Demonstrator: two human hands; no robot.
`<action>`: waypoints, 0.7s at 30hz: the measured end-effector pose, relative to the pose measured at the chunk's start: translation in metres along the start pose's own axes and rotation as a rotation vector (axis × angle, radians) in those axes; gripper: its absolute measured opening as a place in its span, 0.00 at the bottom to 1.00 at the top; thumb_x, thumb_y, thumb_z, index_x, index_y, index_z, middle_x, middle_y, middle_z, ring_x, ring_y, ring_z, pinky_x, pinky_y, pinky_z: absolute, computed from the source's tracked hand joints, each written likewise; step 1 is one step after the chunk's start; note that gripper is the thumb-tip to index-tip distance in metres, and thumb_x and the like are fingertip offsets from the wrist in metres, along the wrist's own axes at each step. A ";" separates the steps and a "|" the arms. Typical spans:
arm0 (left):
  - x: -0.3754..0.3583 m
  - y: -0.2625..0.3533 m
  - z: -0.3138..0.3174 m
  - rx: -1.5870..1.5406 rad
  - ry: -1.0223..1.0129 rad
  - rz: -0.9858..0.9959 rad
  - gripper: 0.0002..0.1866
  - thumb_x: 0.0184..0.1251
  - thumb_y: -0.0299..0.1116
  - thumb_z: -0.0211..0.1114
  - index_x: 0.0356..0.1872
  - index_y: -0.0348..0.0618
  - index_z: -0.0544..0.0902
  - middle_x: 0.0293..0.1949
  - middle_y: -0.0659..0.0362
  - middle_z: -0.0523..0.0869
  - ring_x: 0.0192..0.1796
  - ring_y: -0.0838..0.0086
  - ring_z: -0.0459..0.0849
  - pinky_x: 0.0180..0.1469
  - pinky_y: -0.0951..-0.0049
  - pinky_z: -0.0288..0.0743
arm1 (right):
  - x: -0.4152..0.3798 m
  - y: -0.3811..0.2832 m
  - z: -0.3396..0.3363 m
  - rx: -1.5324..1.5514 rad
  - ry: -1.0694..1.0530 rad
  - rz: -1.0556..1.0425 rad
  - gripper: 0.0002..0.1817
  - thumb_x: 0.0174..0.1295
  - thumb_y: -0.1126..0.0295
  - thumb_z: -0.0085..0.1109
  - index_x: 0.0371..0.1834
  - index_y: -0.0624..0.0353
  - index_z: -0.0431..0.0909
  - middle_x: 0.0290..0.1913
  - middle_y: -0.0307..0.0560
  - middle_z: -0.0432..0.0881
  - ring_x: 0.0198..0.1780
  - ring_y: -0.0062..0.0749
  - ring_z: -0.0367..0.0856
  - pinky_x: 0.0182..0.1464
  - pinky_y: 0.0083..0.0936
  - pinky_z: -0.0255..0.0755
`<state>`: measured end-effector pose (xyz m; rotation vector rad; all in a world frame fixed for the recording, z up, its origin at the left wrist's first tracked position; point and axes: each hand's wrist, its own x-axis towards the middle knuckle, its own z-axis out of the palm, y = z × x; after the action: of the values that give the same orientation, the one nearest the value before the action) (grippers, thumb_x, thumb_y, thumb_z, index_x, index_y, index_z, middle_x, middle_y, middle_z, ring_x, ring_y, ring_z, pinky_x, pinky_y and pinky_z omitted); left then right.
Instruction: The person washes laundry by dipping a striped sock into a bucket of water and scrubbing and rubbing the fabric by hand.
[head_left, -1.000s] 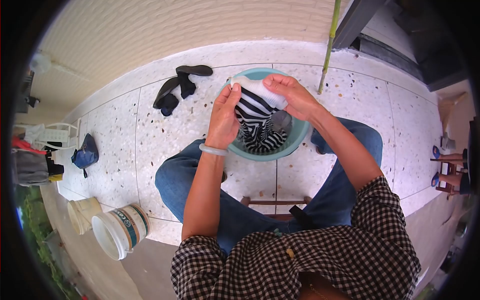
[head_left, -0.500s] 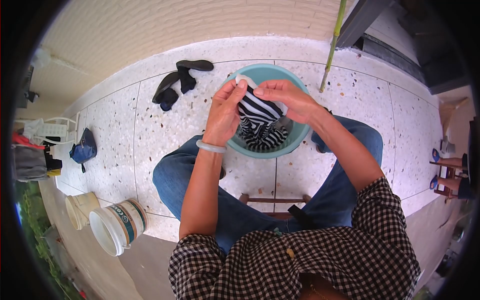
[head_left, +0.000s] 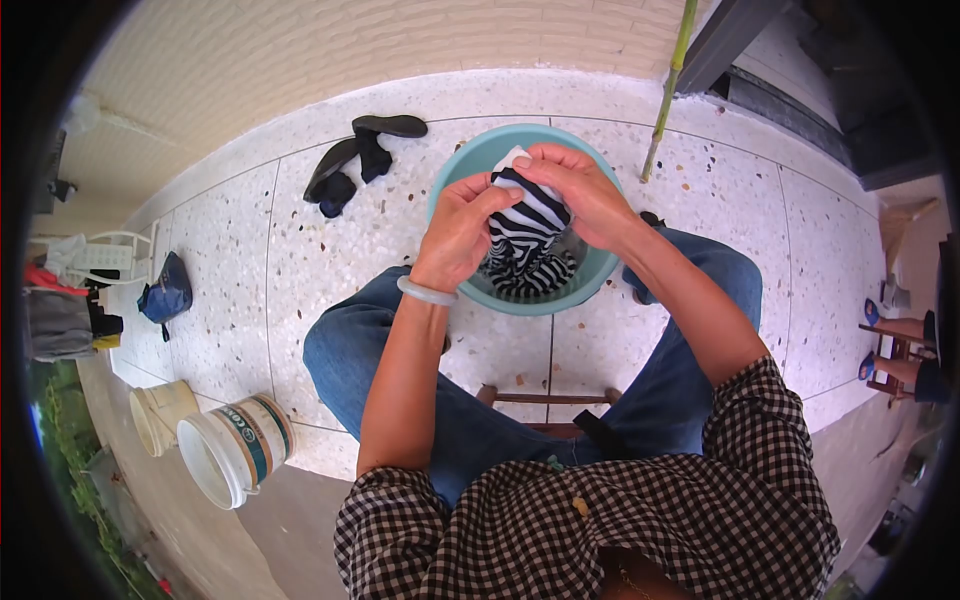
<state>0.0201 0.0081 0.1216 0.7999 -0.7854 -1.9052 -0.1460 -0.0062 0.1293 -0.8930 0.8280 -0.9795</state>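
Observation:
A black-and-white striped cloth (head_left: 530, 225) is held up over a round teal basin (head_left: 462, 150), its lower part bunched inside the basin. My left hand (head_left: 458, 228), with a pale bracelet at the wrist, grips the cloth's left side between thumb and fingers. Pinched in my right hand (head_left: 580, 195) is the upper edge of the cloth, near its white tip. Both hands are above the basin, close together. The far side of the cloth is hidden.
Black shoes (head_left: 335, 170) with dark socks lie left of the basin. A blue bag (head_left: 168, 292), a white bucket (head_left: 235, 450) and a cream bucket (head_left: 160, 415) are farther left. A green pole (head_left: 665, 100) leans at the back. Another person's legs (head_left: 905, 350) show at far right.
My right hand has moved slightly up and now grips near the white tip. My left hand has shifted lower on the cloth, away from that tip.

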 end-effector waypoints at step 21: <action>-0.002 -0.002 -0.002 0.020 -0.022 -0.075 0.08 0.61 0.24 0.61 0.39 0.32 0.82 0.36 0.56 0.85 0.38 0.75 0.83 0.42 0.76 0.77 | 0.001 -0.001 0.000 -0.015 -0.032 0.029 0.08 0.62 0.64 0.60 0.30 0.56 0.80 0.27 0.33 0.79 0.29 0.13 0.74 0.30 0.13 0.68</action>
<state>0.0213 0.0104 0.1189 0.8328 -0.7981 -1.9787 -0.1462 -0.0071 0.1304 -0.9052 0.8198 -0.9330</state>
